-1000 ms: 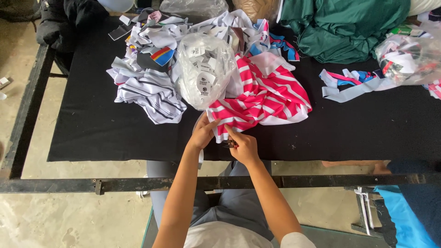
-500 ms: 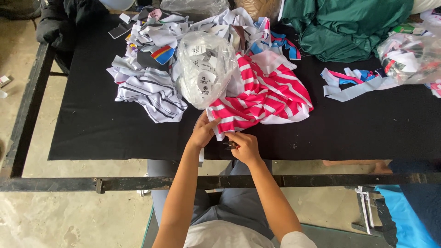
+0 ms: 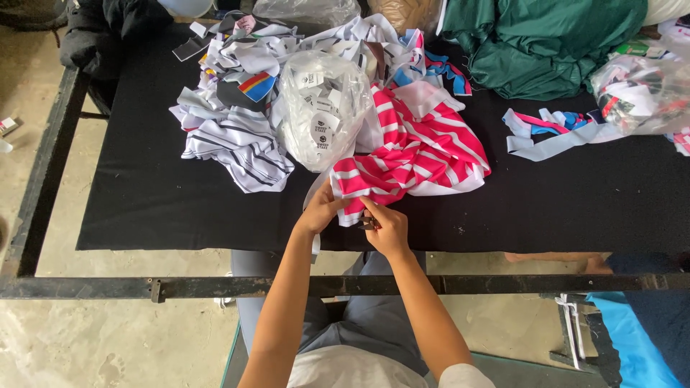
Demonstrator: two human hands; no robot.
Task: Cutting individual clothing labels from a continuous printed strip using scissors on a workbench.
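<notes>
Reaching forward over the near edge of the black table, both forearms angling inward and meeting at the hem of one pink-and-white striped garment. Left hand curling shut, pinching the garment's lower edge, fingers tucked under the cloth. Right hand closing around a small dark tool, too hidden to identify, pressing against the same hem just beside the left. Lying mostly bunched near the table's middle, that garment, touching one clear plastic bag of labels. Sitting farther left, one grey striped cloth; at the back right, one green fabric heap; at the far right, a second clear bag.
</notes>
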